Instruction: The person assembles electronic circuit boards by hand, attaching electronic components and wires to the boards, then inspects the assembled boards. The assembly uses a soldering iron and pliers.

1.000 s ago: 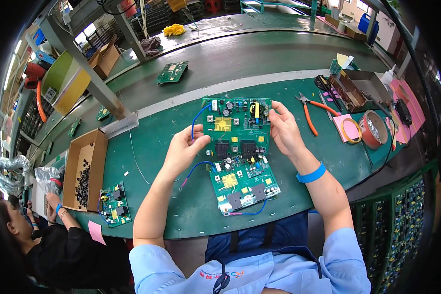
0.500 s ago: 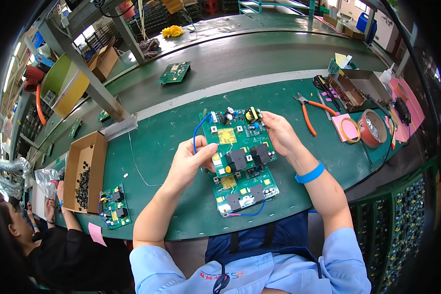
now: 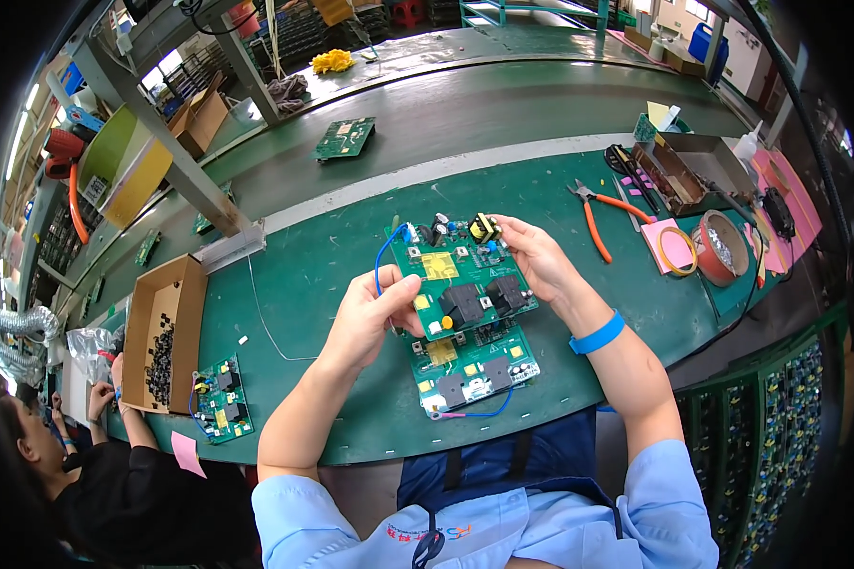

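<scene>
Between my hands I hold a green circuit board point(image 3: 436, 296) with black relays, a yellow transformer and a blue wire at its left edge. My left hand point(image 3: 375, 308) pinches the left edge, thumb on top. At the far right corner, my right hand point(image 3: 536, 254) grips the board beside the transformer. Under its near edge lies a second circuit board point(image 3: 474, 372) on the green bench, partly covered by the held one. A blue wire point(image 3: 489, 412) with a pink sleeve curves along that lower board's near side.
Orange-handled pliers point(image 3: 593, 213), a solder roll point(image 3: 721, 251) and an open box point(image 3: 697, 175) are at right. At left stand a cardboard box point(image 3: 194, 284) of small black parts and another board point(image 3: 223, 403), near a co-worker point(image 3: 133, 493). One board point(image 3: 344, 138) lies on the conveyor.
The held board has tilted slightly, its near edge coming a little lower. On the conveyor, the board has shifted slightly right. The co-worker's hand has moved.
</scene>
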